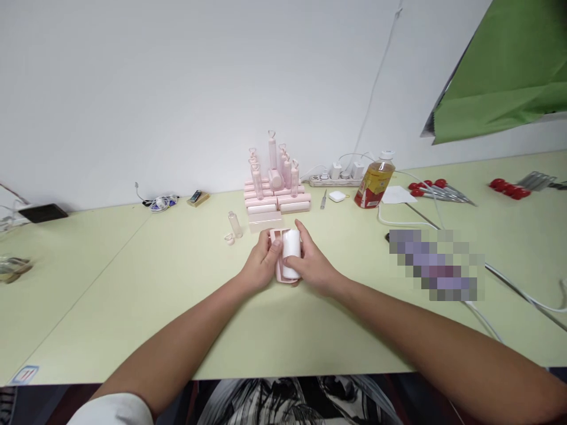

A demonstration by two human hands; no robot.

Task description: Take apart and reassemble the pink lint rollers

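Note:
My left hand (264, 260) is closed round a pink plastic frame (279, 275) above the near middle of the table. My right hand (315, 260) grips a white roll (291, 251), a smooth cylinder that lies against the frame or partly inside it; its back side is hidden. Just beyond my hands is a flat pale pink piece (266, 222). To the left, a small clear bottle (235, 225) lies near a pink cap with a loop (229, 239). Behind them, several pink cases with white rolls (294, 204) are stacked, with pink-capped bottles (272, 153) upright on top.
A drink bottle (374, 182), a power strip (341, 180) and a thin knife-like tool (323, 199) are at back right. Red-handled metal utensils (443, 192) lie farther right. White cables cross the right side, near a blurred-out object (434, 265). Coiled cable (162, 203) lies left.

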